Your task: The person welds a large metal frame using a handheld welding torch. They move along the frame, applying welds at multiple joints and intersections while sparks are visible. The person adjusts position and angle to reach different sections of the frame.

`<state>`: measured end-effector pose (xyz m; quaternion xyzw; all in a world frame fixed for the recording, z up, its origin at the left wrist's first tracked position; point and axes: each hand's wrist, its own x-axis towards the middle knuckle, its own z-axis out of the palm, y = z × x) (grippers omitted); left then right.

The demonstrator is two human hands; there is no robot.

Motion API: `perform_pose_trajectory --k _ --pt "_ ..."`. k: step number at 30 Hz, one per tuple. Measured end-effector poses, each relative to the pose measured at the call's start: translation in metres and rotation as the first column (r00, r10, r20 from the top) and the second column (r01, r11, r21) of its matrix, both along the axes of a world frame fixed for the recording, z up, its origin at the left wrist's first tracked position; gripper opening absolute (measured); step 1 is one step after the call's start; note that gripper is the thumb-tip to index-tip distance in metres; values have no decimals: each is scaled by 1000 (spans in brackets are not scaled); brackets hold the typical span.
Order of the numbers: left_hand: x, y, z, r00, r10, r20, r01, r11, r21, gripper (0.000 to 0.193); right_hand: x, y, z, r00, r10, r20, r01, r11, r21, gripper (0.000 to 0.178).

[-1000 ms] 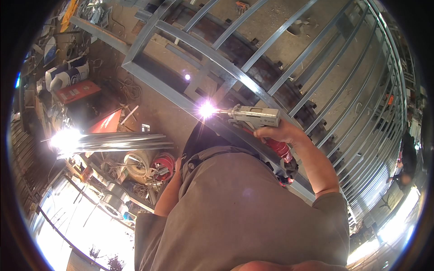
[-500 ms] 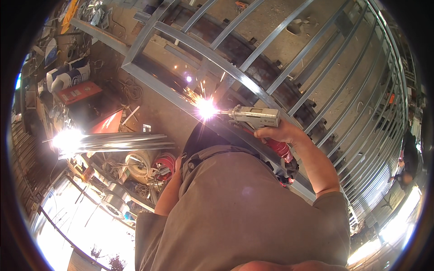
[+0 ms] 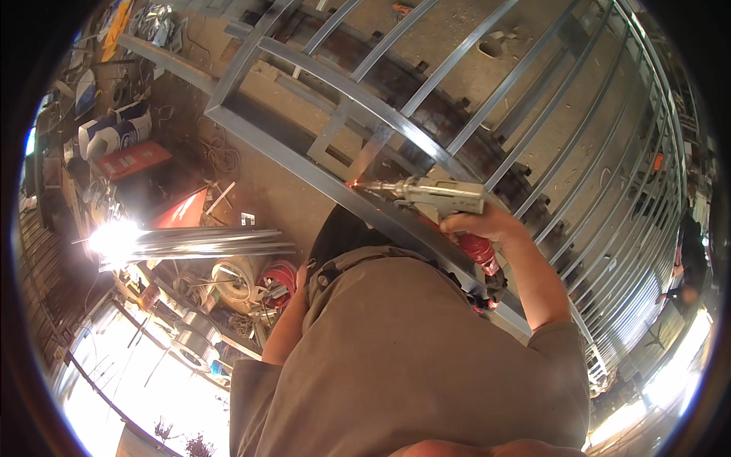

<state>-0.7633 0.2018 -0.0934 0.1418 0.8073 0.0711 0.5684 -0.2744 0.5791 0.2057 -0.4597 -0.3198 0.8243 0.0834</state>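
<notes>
My right hand (image 3: 481,223) is closed round the grip of a pale metal welding gun (image 3: 445,196). Its thin nozzle points left, and the tip meets the steel frame's near rail (image 3: 282,156), where a small orange-red glow (image 3: 353,184) shows. Below the hand, a red sleeve (image 3: 477,250) wraps the gun's lower part or cable. A line of parallel bars (image 3: 476,114) joins a curved inner rail (image 3: 358,87) beyond the gun. My left arm (image 3: 283,335) hangs at my side; its hand is mostly hidden against my body, so its fingers do not show.
To the left stand a red-topped box (image 3: 133,160), a bundle of thin metal tubes (image 3: 209,241) with bright glare, coiled cable (image 3: 221,156), a red reel (image 3: 277,282) and a metal spool (image 3: 196,335). A dark beam (image 3: 449,114) lies under the bars. Another person (image 3: 691,251) is at the far right.
The bright arc and flying sparks at the nozzle tip have gone out, leaving a small glow. The gun and my right hand have shifted slightly to the right.
</notes>
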Motion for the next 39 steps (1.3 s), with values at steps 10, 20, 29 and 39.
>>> perform_pose_trajectory --k 10,20,29,39 --pt "23 79 37 855 -419 -306 472 873 122 37 30 -71 73 957 -250 151 204 942 265 34" --pt "166 161 204 301 -953 -41 580 148 801 94 -27 -214 168 787 -614 67 353 536 766 24" --pt "240 87 175 -27 -998 -58 357 -64 932 67 -26 -332 261 551 -644 -531 763 131 633 47" --pt "199 68 88 6 -989 -150 679 -106 726 30 135 -443 328 286 -397 -872 920 -140 366 47"
